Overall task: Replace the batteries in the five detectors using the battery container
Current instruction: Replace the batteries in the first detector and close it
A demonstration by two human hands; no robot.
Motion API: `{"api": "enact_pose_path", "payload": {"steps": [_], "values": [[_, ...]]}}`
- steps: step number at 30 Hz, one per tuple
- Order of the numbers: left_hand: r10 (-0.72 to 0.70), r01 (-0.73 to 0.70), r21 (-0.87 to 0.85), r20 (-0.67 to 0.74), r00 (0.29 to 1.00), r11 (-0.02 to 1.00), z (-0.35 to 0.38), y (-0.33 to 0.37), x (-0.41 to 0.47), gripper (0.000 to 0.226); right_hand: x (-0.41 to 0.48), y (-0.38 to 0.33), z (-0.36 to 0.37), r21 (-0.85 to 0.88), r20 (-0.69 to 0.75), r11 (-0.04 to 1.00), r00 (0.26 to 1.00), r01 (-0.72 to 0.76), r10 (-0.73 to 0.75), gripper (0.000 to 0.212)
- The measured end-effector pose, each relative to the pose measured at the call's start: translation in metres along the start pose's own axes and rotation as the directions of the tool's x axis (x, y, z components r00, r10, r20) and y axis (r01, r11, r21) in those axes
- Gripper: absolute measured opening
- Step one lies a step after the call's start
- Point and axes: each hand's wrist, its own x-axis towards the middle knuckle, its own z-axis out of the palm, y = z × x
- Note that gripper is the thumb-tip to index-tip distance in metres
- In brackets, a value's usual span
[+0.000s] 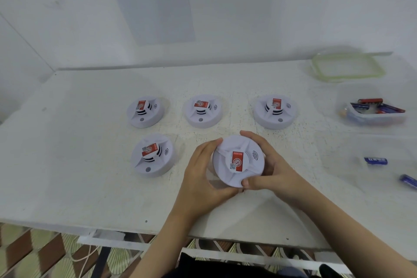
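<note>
Batteries (391, 109) in clear container (372, 121)

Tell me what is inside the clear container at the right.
The clear container holds several batteries, blue and red, lying loose. Those beneath are blurred by its wall, so no count.

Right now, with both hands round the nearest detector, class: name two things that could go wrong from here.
1. Two loose batteries lie outside the battery container; used and fresh cells could get mixed.
2. The held detector, gripped by the left hand and right hand, looks just like the other four detectors; set back among them, it may be hard to tell which are done.
</note>
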Motion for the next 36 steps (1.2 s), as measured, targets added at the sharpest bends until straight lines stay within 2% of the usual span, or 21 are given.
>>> {"api": "enact_pose_path", "payload": {"steps": [36], "values": [[0.002,-0.002,-0.016,0.011,1.000,1.000,-0.0009,0.0010,-0.0005,0.087,-0.0002,-0.0042,-0.0031,0.060,0.018,0.997,0.999,-0.046,0.045,0.080]]}}
